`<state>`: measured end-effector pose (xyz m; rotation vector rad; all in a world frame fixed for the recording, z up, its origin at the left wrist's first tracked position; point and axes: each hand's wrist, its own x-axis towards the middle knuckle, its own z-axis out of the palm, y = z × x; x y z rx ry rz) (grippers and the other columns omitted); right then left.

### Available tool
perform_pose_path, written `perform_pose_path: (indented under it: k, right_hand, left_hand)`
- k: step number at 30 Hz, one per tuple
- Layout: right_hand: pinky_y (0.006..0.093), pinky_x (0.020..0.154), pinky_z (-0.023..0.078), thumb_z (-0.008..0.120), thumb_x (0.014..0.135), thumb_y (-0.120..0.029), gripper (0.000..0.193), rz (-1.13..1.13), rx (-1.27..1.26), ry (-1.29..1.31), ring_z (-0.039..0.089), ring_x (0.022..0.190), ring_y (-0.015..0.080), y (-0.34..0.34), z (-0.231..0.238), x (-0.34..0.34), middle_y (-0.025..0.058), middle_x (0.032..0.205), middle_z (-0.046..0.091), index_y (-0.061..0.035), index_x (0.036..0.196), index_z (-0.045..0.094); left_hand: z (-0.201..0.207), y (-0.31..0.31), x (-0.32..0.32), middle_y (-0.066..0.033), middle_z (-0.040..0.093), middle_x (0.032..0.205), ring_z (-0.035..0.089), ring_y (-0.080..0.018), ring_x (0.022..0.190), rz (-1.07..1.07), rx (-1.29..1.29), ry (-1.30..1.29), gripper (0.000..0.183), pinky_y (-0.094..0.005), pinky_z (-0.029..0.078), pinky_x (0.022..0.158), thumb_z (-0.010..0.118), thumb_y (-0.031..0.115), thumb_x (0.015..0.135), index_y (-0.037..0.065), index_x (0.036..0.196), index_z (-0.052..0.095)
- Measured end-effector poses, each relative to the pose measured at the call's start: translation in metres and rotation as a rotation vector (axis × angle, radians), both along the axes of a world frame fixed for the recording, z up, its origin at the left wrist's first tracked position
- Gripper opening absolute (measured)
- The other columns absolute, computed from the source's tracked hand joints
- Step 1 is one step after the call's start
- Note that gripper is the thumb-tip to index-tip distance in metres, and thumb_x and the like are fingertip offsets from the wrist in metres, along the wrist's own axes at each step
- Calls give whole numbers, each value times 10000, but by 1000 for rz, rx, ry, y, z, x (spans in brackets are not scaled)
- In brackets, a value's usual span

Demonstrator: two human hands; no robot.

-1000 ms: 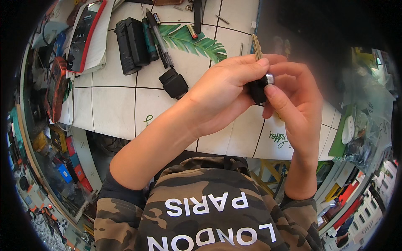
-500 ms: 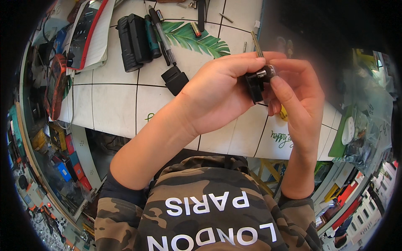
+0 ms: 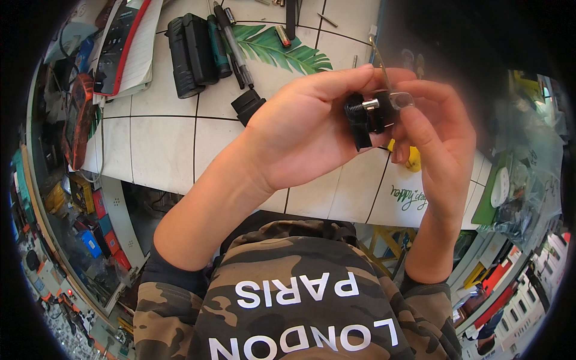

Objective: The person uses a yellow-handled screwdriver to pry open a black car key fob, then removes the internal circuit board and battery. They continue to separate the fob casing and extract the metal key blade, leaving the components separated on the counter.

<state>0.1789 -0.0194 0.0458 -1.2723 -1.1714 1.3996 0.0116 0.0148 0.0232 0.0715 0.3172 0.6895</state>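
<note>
A small black part [image 3: 361, 117] with a coil spring and a shiny metal pin lies against the fingers of my left hand [image 3: 312, 114], which is partly closed around it. The thumb and forefinger of my right hand [image 3: 441, 126] pinch a clear rounded tip [image 3: 401, 100] at the part's right side. A thin brass-coloured strip [image 3: 380, 57] sticks up behind my left fingertips; where its lower end goes is hidden. Something yellow [image 3: 413, 159] shows beneath my right fingers, mostly covered.
On the tiled-pattern tabletop [image 3: 162, 147] lie a black case [image 3: 192, 57], pens [image 3: 234, 48], a black connector block [image 3: 247, 107] and a small battery [image 3: 282, 36]. A phone with a red edge [image 3: 123, 48] rests on a notebook at left. Plastic bags [image 3: 528, 174] are at right.
Both hands have shifted slightly right, the right one more. The black part has turned to show more of itself, and the clear tip now stands farther right, away from the metal pin.
</note>
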Motion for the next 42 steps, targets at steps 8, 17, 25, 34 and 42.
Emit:
perform_pose_path:
  k: [8, 17, 25, 34, 42]
  right_hand:
    - [231, 483, 481, 558, 893, -114, 221, -90, -148, 273, 555, 529, 130, -2, -2, 3, 129, 752, 611, 49, 1039, 523]
    - [244, 483, 491, 549, 888, -101, 218, -123, -155, 362, 567, 521, 151, -4, 3, -2, 155, 758, 618, 61, 1030, 519]
    - [230, 447, 451, 488, 914, -140, 246, -166, -129, 116, 495, 473, 110, -10, 4, -11, 103, 711, 561, 41, 1077, 519]
    - [236, 452, 476, 499, 909, -126, 230, -229, -190, 259, 536, 519, 129, -17, -6, -12, 127, 743, 584, 43, 1064, 522]
    - [251, 457, 490, 548, 891, -90, 234, -204, -175, 372, 571, 508, 153, -19, -13, -11, 130, 708, 623, 38, 1086, 538]
  left_hand:
    - [-1, 1, -4, -145, 436, 1163, 409, -217, 1100, -25, -45, -58, 494, -349, 312, 982, 353, 302, 968, -67, 1296, 339]
    - [3, -1, -6, -221, 322, 1399, 317, -279, 1304, -2, -142, -99, 610, -380, 239, 1100, 334, 353, 967, -80, 1382, 219]
    - [-3, -3, -9, -75, 467, 1026, 462, -193, 1076, 49, -232, -178, 351, -354, 386, 944, 364, 278, 964, -41, 1069, 463]
    - [-9, -6, -17, -274, 172, 1442, 225, -349, 1333, 21, -156, -278, 697, -431, 230, 1079, 288, 457, 952, -73, 1390, 178]
    - [-9, -6, -22, -265, 364, 1368, 423, -296, 1228, 8, -174, -191, 776, -388, 329, 1015, 272, 564, 930, -85, 1355, 269]
